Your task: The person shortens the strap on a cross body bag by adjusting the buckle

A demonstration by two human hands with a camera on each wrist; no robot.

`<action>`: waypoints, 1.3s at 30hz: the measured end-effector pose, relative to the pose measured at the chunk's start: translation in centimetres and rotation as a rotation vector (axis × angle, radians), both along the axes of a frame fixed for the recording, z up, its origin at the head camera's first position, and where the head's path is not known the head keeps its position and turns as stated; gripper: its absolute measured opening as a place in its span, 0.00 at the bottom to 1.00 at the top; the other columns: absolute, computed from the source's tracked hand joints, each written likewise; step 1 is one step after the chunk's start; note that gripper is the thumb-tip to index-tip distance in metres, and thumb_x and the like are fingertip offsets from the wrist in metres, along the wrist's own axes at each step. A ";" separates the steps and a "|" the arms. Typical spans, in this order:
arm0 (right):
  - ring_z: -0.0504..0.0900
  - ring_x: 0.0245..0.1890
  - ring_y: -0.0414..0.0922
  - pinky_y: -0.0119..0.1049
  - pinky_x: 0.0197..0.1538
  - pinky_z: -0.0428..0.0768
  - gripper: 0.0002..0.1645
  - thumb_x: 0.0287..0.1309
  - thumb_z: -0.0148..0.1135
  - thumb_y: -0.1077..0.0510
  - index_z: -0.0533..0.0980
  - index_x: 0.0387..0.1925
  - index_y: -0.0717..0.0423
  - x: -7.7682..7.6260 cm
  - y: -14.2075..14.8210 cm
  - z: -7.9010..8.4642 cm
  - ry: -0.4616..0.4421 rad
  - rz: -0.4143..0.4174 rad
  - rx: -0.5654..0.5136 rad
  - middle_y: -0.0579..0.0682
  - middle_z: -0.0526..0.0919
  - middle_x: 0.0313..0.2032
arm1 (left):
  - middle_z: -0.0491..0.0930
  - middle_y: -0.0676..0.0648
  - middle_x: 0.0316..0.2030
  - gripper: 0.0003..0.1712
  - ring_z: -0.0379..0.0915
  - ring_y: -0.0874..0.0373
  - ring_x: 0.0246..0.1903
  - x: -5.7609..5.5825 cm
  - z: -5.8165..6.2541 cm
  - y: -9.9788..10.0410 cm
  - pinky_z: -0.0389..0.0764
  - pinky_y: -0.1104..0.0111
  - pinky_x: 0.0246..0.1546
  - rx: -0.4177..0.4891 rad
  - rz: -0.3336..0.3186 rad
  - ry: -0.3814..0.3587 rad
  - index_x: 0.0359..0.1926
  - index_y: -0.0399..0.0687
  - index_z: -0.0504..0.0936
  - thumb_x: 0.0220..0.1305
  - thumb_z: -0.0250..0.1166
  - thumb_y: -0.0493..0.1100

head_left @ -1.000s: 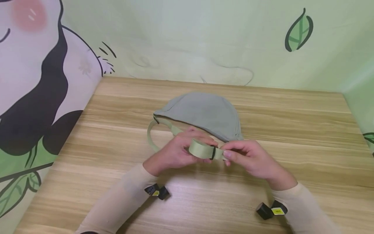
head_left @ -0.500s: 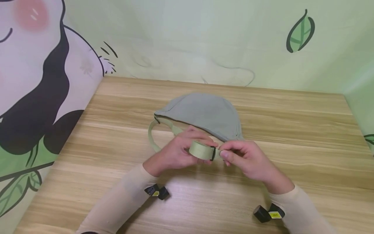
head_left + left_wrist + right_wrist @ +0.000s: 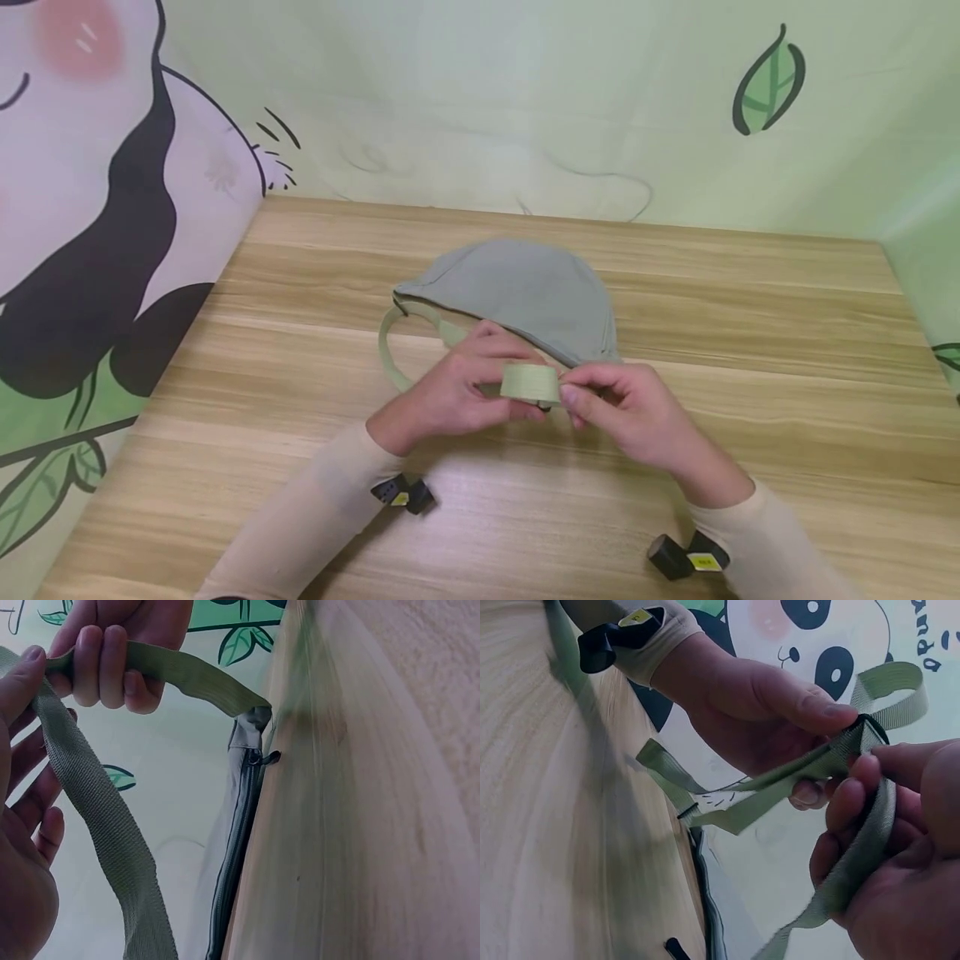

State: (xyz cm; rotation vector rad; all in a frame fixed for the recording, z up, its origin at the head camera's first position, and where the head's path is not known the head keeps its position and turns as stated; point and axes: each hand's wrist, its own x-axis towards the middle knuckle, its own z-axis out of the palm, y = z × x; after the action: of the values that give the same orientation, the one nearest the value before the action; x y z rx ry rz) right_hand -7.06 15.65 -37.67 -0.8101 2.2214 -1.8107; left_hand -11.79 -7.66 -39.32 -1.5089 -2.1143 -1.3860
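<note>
Beige sleeves, black wrist cameras, yellow labels

- Free counter lies right of the right hand and left of the left hand.
- Grey bag blocks the way just ahead.
- Green strap spans the gap between both hands.
- Patterned wall closes the far side.

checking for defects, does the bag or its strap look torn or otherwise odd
Nothing stands out: the bag shows no tear, and the strap looks whole where visible. Its raised loop at the buckle seems like slack, not damage.
</note>
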 end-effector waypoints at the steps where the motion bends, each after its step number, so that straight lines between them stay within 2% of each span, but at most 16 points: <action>1: 0.76 0.24 0.43 0.33 0.27 0.77 0.08 0.63 0.56 0.68 0.80 0.38 0.58 0.0 0.0 0.0 -0.008 -0.006 0.005 0.49 0.79 0.23 | 0.83 0.55 0.45 0.17 0.71 0.62 0.46 0.0 0.0 0.0 0.66 0.65 0.50 0.007 0.002 -0.003 0.41 0.51 0.86 0.49 0.75 0.48; 7: 0.82 0.32 0.46 0.37 0.38 0.82 0.11 0.64 0.55 0.68 0.79 0.45 0.63 0.0 0.3 -0.1 -0.031 0.010 0.022 0.56 0.84 0.30 | 0.83 0.53 0.46 0.17 0.74 0.63 0.46 -0.1 0.0 0.1 0.68 0.65 0.49 0.067 -0.023 -0.008 0.42 0.52 0.86 0.49 0.75 0.46; 14: 0.79 0.45 0.39 0.34 0.47 0.79 0.13 0.65 0.56 0.64 0.79 0.49 0.58 -0.7 1.2 -1.3 -0.010 -0.019 0.126 0.48 0.84 0.43 | 0.84 0.50 0.44 0.16 0.77 0.61 0.45 -0.2 0.3 0.1 0.70 0.64 0.48 0.148 -0.053 -0.030 0.41 0.48 0.86 0.50 0.75 0.44; 22: 0.80 0.35 0.42 0.33 0.41 0.79 0.10 0.63 0.54 0.70 0.79 0.38 0.56 -1.0 2.2 -2.4 0.028 0.087 0.045 0.55 0.82 0.29 | 0.84 0.50 0.41 0.15 0.77 0.59 0.44 -0.2 0.2 -0.3 0.69 0.62 0.49 0.150 -0.032 -0.044 0.38 0.48 0.86 0.46 0.76 0.42; 31: 0.80 0.33 0.42 0.33 0.38 0.79 0.10 0.63 0.55 0.69 0.79 0.37 0.52 -0.9 1.9 -1.5 0.039 0.052 0.073 0.45 0.81 0.26 | 0.84 0.54 0.44 0.23 0.75 0.64 0.45 -0.2 -0.4 -0.3 0.66 0.64 0.48 0.036 -0.019 -0.085 0.46 0.48 0.84 0.46 0.77 0.41; 35: 0.80 0.31 0.44 0.34 0.37 0.80 0.09 0.64 0.56 0.66 0.79 0.39 0.51 -0.6 1.6 -1.2 0.024 0.025 0.102 0.46 0.81 0.27 | 0.84 0.56 0.44 0.26 0.75 0.65 0.46 -0.2 -0.6 -0.1 0.66 0.66 0.49 -0.030 0.042 -0.068 0.48 0.49 0.84 0.44 0.78 0.44; 39: 0.78 0.27 0.46 0.34 0.31 0.79 0.08 0.64 0.57 0.64 0.77 0.43 0.54 -0.4 1.2 -1.1 0.013 -0.043 0.111 0.50 0.80 0.27 | 0.84 0.55 0.45 0.29 0.75 0.64 0.46 0.1 -0.5 0.0 0.68 0.65 0.51 -0.109 0.118 -0.079 0.51 0.49 0.82 0.44 0.78 0.45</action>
State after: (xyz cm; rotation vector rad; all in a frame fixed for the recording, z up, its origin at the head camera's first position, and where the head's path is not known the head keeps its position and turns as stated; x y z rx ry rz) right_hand -7.48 16.85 -38.77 -0.7603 2.3416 -1.6872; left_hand -11.73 -7.70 -39.85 -1.3624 -2.3211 -1.3293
